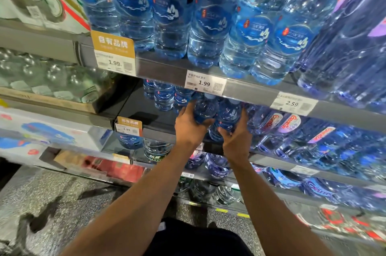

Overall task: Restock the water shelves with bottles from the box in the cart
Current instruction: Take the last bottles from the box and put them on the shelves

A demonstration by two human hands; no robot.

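Both my arms reach into the second shelf point(158, 130) from the top. My left hand point(189, 128) grips a blue-labelled water bottle point(205, 108) from its left side. My right hand point(237, 136) holds a second such bottle point(228, 114) just to the right; the two bottles touch. Behind them on the same shelf stand a few more of the same bottles point(165, 95). The shelf surface to the left of my hands is bare and dark. The cart and the box are out of view.
The top shelf holds a full row of the same water bottles point(208, 22) above price tags point(204, 83). Purple-labelled bottles point(290, 124) fill the right side. Cartons point(48, 130) sit at left. Lower shelves hold more bottles, over a speckled floor point(62, 203).
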